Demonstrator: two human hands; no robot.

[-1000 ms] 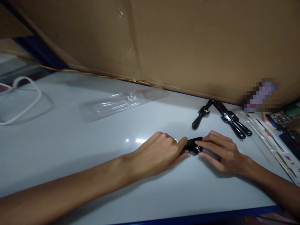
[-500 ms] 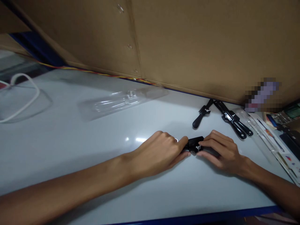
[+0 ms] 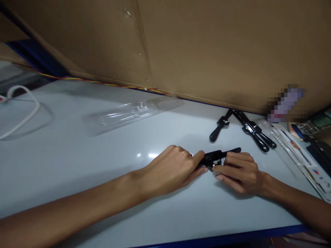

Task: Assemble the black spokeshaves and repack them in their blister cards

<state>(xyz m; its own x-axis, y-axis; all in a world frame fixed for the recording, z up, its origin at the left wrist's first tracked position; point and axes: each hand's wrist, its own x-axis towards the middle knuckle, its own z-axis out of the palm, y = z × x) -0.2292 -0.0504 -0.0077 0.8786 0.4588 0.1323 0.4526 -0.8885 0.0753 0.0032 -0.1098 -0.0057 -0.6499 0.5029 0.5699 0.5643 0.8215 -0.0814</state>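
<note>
A black spokeshave (image 3: 213,156) is held low over the light grey tabletop, its free handle sticking out to the right. My left hand (image 3: 178,165) is closed around its left handle, which the fingers mostly hide. Curled fingers of my right hand (image 3: 240,172) touch the front of the tool's middle, at its small silver screw (image 3: 215,162). Whether thumb and finger pinch that screw is hard to make out. Behind the hands lie a smaller black spokeshave (image 3: 219,127) and two longer black spokeshaves (image 3: 254,132) side by side.
A clear plastic blister pack (image 3: 137,112) lies at the back, near a cardboard wall (image 3: 219,48). Packaging with a printed card (image 3: 294,144) and dark items (image 3: 320,151) fill the right side. A white cable (image 3: 31,115) loops at far left. The table's blue edge (image 3: 232,237) runs in front.
My right hand has slid off the right handle, baring it, and moved slightly down to the silver screw. The left hand keeps its hold. The view has shifted a little.
</note>
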